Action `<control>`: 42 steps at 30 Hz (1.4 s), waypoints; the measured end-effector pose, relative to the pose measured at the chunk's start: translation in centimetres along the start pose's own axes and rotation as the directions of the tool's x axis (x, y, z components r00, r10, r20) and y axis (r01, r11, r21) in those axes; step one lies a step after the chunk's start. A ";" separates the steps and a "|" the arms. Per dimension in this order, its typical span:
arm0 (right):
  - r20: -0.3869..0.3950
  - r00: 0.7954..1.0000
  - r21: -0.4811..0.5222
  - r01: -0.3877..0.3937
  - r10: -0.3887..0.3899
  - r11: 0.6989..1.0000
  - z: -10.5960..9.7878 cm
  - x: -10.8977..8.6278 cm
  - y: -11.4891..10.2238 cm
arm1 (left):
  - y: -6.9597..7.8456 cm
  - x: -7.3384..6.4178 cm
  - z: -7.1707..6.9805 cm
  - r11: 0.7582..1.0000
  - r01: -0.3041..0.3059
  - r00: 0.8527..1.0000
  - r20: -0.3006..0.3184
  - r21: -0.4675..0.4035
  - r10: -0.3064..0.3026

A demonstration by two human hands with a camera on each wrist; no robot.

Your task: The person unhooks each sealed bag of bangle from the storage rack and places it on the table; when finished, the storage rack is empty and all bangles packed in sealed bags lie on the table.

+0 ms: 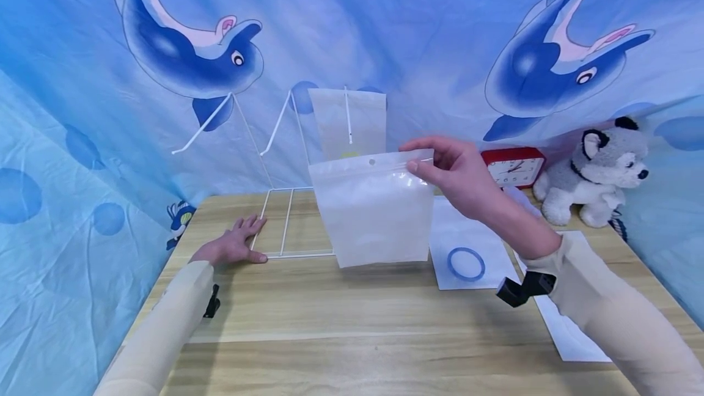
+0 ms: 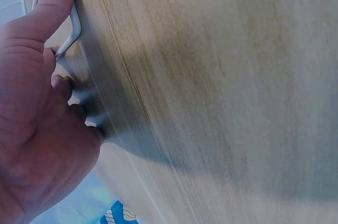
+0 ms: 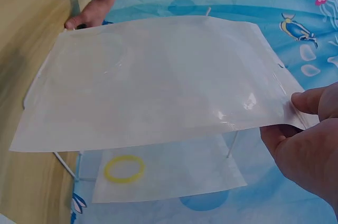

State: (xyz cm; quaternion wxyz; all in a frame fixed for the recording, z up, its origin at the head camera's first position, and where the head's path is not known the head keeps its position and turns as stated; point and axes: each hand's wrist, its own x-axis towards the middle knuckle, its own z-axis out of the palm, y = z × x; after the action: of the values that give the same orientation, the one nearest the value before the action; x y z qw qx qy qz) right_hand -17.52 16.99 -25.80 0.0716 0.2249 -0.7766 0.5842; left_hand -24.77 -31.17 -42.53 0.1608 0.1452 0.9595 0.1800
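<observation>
My right hand (image 1: pixel 462 176) pinches the top right corner of a white zip bag (image 1: pixel 374 212) between thumb and fingers. The bag hangs above the table, with a small round hole in its top strip. My left hand (image 1: pixel 233 243) rests on the left front corner of a white wire rack (image 1: pixel 302 255), fingers spread over the side wire and thumb at the front wire. Behind the held bag, another pale bag (image 1: pixel 357 124) hangs at the rack's right prong, with a yellow ring (image 3: pixel 124 169) showing in the right wrist view. The held bag hides part of the rack.
On the wooden table (image 1: pixel 330 322), a blue ring (image 1: pixel 466 263) shows on a white bag (image 1: pixel 495 274) at the right. Another white sheet-like bag (image 1: pixel 572 329) lies under my right forearm. A red clock (image 1: pixel 514 167) and a plush dog (image 1: pixel 599 170) stand at the back right.
</observation>
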 end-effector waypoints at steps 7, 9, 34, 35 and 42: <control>-0.003 0.999 -0.011 -0.033 0.033 0.999 0.3 -2.2 0.7 | -0.1 -0.3 0.0 1.000 -0.011 1.000 -0.005 -0.005 0.011; -0.005 0.999 -0.026 -0.049 0.048 0.998 0.3 -2.8 0.9 | -0.2 -0.3 0.0 1.000 -0.008 1.000 -0.005 -0.008 0.008; 0.214 0.935 0.255 -0.332 0.282 0.908 1.2 -8.9 3.9 | -0.3 0.0 0.1 0.999 0.032 0.999 0.019 -0.010 -0.032; 0.213 0.930 0.228 -0.345 0.299 0.910 1.2 -8.7 4.4 | -0.3 0.0 0.1 0.999 0.031 0.999 0.019 -0.010 -0.031; 0.149 0.918 0.056 -0.380 0.368 0.923 0.9 -6.4 7.2 | -0.3 0.0 0.1 1.000 0.015 1.000 0.001 0.009 -0.015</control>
State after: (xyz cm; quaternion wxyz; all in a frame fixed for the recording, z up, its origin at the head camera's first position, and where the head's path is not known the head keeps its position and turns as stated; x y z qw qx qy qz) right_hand -14.79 19.41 -34.83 -0.1039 0.1143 -0.7831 0.6024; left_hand -24.77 -31.41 -42.71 0.1621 0.1389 0.9612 0.1746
